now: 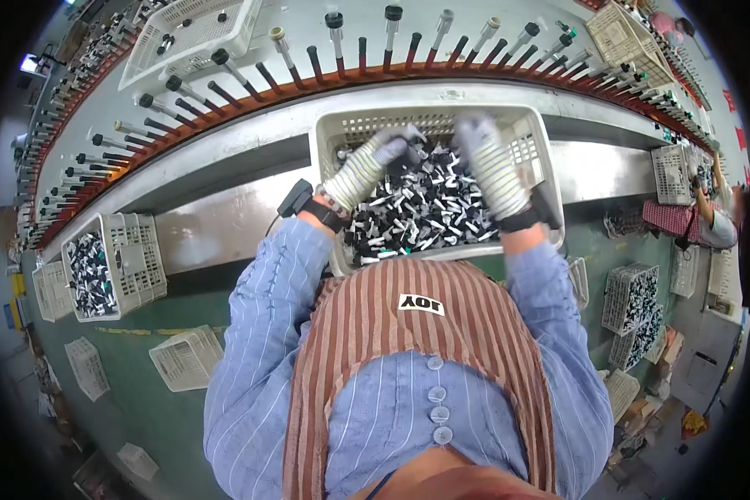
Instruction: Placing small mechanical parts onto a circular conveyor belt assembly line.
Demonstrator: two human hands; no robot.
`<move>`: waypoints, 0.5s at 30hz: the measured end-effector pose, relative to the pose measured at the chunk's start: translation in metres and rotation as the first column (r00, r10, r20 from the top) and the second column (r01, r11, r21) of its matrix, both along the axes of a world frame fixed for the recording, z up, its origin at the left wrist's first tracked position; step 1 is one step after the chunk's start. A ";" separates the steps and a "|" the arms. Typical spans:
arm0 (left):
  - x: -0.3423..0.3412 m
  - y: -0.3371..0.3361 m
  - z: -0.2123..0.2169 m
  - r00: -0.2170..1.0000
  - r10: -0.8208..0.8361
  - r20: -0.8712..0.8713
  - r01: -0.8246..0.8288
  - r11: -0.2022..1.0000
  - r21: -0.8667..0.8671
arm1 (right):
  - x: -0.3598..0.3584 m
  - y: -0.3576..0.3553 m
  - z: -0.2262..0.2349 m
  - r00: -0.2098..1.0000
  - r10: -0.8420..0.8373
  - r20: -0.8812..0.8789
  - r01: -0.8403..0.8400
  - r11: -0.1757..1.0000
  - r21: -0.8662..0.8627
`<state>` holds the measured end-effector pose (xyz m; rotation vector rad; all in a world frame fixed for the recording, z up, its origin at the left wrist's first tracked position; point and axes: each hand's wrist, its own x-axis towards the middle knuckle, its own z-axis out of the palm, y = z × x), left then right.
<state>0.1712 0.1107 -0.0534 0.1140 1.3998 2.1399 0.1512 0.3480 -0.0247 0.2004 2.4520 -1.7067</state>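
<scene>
A workshop line curves across the top of the view: a grey conveyor (225, 179) with a red rail of upright pegs (408, 52), some of them capped with small parts. Against its near edge, at twelve o'clock from the person's chest, stands a pale basket (535, 137) heaped with small black-and-white parts (429, 212). They lie jumbled, with no common axis. Both gloved hands are down in the heap. The left hand (389, 152) is at eleven o'clock of the pile, fingers curled over some dark parts, though how many it grips cannot be told. The right hand (477, 133) is at one o'clock, near the far wall, fingers bent downward; whether it holds anything cannot be told. The parts lie directly under both hands and back toward the body, so neither hand is clearly nearer. Another basket (133, 250) of parts sits at nine o'clock, and a second worker (708, 218) at three o'clock.
</scene>
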 end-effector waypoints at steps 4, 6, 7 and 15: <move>0.014 -0.010 -0.016 0.949 -0.255 -0.185 0.094 0.790 -0.606 | 0.028 -0.058 0.009 0.904 0.425 -0.041 -0.410 0.891 0.194; 0.015 -0.013 -0.025 0.893 -0.218 -0.395 -0.019 0.857 -0.515 | 0.031 -0.065 0.013 0.853 0.505 -0.135 -0.458 0.846 0.272; 0.009 -0.015 -0.032 0.921 -0.205 -0.331 0.009 0.861 -0.509 | 0.032 -0.065 0.009 0.854 0.478 -0.203 -0.438 0.873 0.213; -0.146 -0.009 0.049 0.701 0.407 -0.585 -0.650 0.703 -0.289 | 0.035 -0.042 -0.008 0.987 0.044 0.153 0.011 0.939 -0.342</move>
